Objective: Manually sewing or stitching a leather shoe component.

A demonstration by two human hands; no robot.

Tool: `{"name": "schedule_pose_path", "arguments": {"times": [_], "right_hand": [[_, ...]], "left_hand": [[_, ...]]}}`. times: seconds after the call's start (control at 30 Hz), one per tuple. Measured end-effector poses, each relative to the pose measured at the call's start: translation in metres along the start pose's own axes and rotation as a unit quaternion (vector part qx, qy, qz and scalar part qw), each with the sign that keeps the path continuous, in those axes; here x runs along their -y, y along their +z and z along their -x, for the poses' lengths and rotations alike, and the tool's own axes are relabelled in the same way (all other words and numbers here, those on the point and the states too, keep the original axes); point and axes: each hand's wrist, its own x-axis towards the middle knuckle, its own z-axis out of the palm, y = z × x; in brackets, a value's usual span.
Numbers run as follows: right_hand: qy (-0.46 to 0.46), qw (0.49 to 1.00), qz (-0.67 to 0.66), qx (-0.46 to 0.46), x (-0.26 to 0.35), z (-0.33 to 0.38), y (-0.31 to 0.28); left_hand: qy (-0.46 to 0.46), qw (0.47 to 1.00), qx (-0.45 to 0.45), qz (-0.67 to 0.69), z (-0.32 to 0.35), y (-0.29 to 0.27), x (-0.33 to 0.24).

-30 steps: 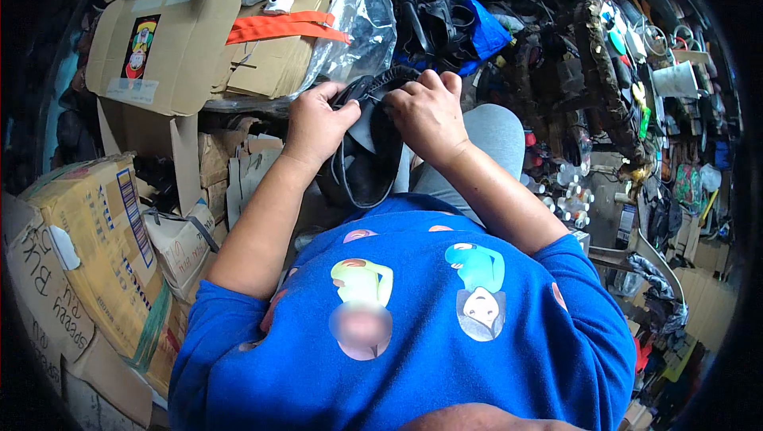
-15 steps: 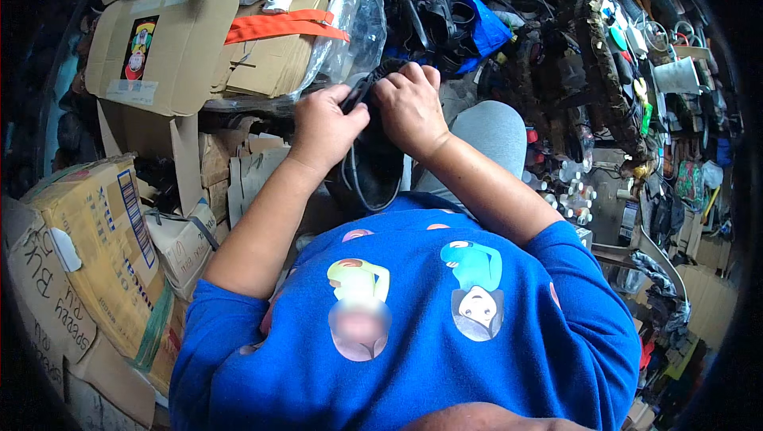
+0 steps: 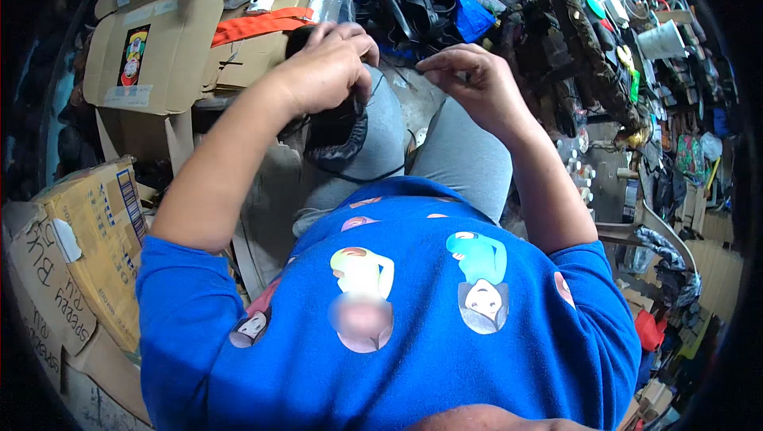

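Note:
A black, soft-sided piece with a dark hollow and a puckered edge [image 3: 338, 141] lies over my left knee; it looks like a shoe, though its kind is partly hidden. My left hand [image 3: 330, 69] curls over its far part, fingers bent and closed on it. Off to the right and raised above my right thigh, my right hand [image 3: 477, 85] is apart from the black piece. Its thumb and forefinger are pinched together, and whatever thin thing may be between them is too small to name.
Cardboard boxes [image 3: 103, 232] crowd my left, with an open carton flap [image 3: 171, 50] and an orange strap [image 3: 258, 27] farther off. Black footwear [image 3: 405, 2] rests by a blue bag [image 3: 473, 18] ahead. Cluttered shelves [image 3: 604, 57] and small bottles [image 3: 576, 169] stand to the right.
My hands were close together on the black piece; the right has drawn away to the right. My left hand has turned over the piece, which has shifted left onto my knee.

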Motion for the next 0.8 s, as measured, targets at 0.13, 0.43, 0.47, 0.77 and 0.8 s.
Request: {"name": "schedule_pose_path", "arguments": {"times": [0.13,0.43,0.47,0.77,0.8], "right_hand": [[-0.129,0.988,0.079,0.01,-0.017,0.005,0.02],[-0.181,0.95,0.247,0.065,-0.023,0.009,0.059],[-0.2,0.938,0.276,0.071,-0.022,0.008,0.063],[-0.249,0.904,0.343,0.065,-0.025,0.005,0.077],[-0.249,0.9,0.349,0.076,-0.024,0.005,0.078]], "left_hand": [[-0.043,0.987,-0.153,-0.021,0.003,0.049,0.0],[-0.13,0.899,-0.354,0.222,0.024,0.089,0.006],[-0.148,0.907,-0.314,0.24,0.026,0.09,0.009],[-0.151,0.928,-0.205,0.27,0.026,0.074,0.019],[-0.151,0.958,-0.164,0.179,0.028,0.069,0.025]]}}
